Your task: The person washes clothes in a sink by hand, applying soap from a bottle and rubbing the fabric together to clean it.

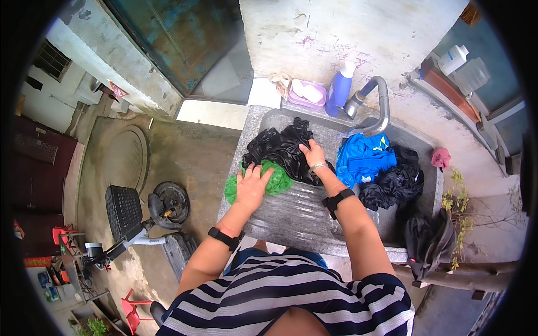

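A wet black garment (290, 145) lies bunched on the ribbed washboard (290, 214) of a stone laundry sink. My right hand (314, 154) grips its right part, thumb and fingers on the fabric. To the left, my left hand (253, 185) rests palm down with fingers spread on a crumpled green cloth (279, 179), its fingertips at the black garment's lower edge. The green cloth lies partly under that garment and hand. Right of the washboard, the basin contains a blue garment (365, 158) and dark garments (393, 182), below a curved metal tap (383, 105).
Behind the sink stand a pink soap dish (309, 104) with white pieces and a blue bottle (338, 90). Dark cloth (428, 239) hangs over the sink's right corner. A pink cloth (440, 158) sits on the right rim. A scooter with a black basket (122, 209) stands at left.
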Available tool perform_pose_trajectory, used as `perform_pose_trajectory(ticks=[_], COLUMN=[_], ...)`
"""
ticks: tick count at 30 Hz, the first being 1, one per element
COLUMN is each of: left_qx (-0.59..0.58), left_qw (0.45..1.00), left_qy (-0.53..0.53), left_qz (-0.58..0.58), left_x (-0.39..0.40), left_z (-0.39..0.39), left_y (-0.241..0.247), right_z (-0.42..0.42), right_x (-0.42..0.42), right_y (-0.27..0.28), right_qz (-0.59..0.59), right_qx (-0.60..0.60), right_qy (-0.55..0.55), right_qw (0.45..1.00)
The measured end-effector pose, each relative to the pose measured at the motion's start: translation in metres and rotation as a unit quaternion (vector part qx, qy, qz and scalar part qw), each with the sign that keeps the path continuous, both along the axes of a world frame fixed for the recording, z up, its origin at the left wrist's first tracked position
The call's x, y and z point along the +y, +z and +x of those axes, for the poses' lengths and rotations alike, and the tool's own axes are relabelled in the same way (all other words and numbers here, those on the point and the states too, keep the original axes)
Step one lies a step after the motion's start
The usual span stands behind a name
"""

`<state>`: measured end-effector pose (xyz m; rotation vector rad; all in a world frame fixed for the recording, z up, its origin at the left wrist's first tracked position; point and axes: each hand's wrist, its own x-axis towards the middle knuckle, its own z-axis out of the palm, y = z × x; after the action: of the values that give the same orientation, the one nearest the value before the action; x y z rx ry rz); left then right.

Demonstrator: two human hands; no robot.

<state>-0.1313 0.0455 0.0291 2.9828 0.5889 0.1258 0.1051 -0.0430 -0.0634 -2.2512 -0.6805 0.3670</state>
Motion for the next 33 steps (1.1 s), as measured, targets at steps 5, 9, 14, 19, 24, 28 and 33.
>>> perform_pose_trajectory(ticks=[5, 9, 14, 19, 24, 28, 33], left_qx=[-0.062, -0.255, -0.201, -0.107, 0.032, 0.017, -0.017], left_qw=[0.986, 0.946, 0.969, 0.949, 0.963, 0.966, 0.959], left_qy=[0.057, 0.056, 0.12, 0.037, -0.033, -0.08, -0.153], left_qz=[-0.142, -0.193, -0.083, -0.294, -0.267, -0.244, -0.238], left_x=[0.019, 0.032, 0.036, 0.034, -0.029, -0.047, -0.047], left_z=[0.011, 0.051, 0.107, 0.095, 0.064, 0.064, 0.053], left_y=[0.009, 0.023, 0.047, 0.005, -0.014, -0.025, -0.021], right_z=[0.007, -0.016, -0.068, -0.065, -0.001, 0.067, 0.093], right_x=[-0.034, -0.057, -0.065, -0.092, -0.064, -0.048, -0.03], right_y=[0.036, 0.106, 0.143, 0.093, 0.099, 0.079, 0.101], right_qz=[0.33, 0.419, 0.478, -0.022, 0.186, 0.15, 0.025], right_qx=[0.51, 0.587, 0.529, 0.371, 0.339, 0.017, -0.11], right_qy=[-0.18, -0.166, -0.098, 0.169, -0.017, 0.015, 0.09], right_qw=[0.774, 0.673, 0.694, 0.913, 0.922, 0.988, 0.989])
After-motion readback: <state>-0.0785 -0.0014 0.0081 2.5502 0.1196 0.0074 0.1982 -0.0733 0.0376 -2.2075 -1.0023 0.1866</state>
